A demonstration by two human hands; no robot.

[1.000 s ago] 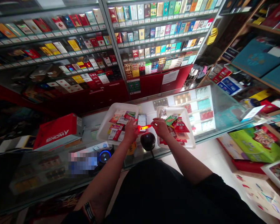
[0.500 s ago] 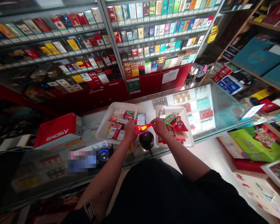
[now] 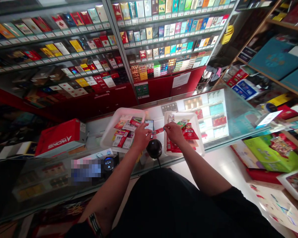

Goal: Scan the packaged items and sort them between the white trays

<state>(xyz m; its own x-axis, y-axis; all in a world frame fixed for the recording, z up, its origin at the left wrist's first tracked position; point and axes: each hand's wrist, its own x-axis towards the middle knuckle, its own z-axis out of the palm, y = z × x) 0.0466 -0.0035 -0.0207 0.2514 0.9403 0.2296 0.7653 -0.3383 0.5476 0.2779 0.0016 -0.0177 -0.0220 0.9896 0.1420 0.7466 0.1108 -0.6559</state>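
Both my hands pinch a small red snack packet (image 3: 158, 131) stretched between them above a black barcode scanner (image 3: 154, 148) on the glass counter (image 3: 228, 127). My left hand (image 3: 141, 136) grips its left end, beside a phone (image 3: 149, 125) lying flat. My right hand (image 3: 173, 132) grips its right end, over the right white tray (image 3: 200, 150) that holds red and green packets. The left white tray (image 3: 108, 134) holds several more packets.
A red cardboard box (image 3: 58, 137) and a device with a blue ring light (image 3: 108, 162) sit on the counter to the left. Shelves of cigarette packs (image 3: 149, 43) fill the wall behind. Boxes and goods are stacked at the right (image 3: 273, 155).
The bright red scanner glow on the packet has gone out. My hands have lifted the packet slightly up and away from the scanner.
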